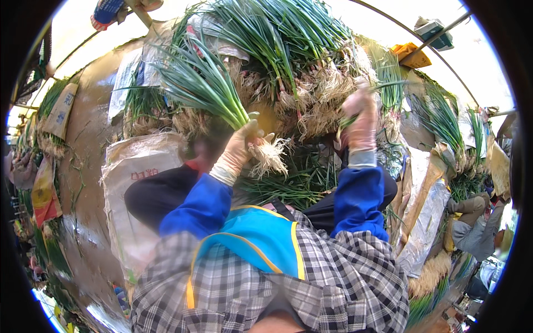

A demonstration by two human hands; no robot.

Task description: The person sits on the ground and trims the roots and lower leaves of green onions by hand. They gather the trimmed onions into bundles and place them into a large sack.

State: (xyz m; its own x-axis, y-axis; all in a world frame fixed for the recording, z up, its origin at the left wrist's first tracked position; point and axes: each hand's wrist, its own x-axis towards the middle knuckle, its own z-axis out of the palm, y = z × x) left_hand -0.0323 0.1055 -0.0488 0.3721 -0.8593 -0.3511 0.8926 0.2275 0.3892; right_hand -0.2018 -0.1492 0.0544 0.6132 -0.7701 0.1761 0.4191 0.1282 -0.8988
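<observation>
My left hand [241, 143], in a pale glove, is closed round a bunch of green onions [216, 89]; the leaves point up and left, and the whitish roots hang out below the fist. My right hand [359, 120], gloved and blurred by motion, is raised at the right beside the heap. A thin green leaf or stalk shows at its fingers; whether it grips this is unclear. In front of me lies a large heap of green onions [266, 37], roots towards me. Loose green leaves [295, 179] cover the ground between my knees.
A white woven sack [137, 187] with printing lies by my left knee. More onion bunches [145, 100] stand to the left of the heap and others [441, 120] at the right. Plastic sheeting [424, 224] lies on my right. Another person [474, 229] sits at the far right.
</observation>
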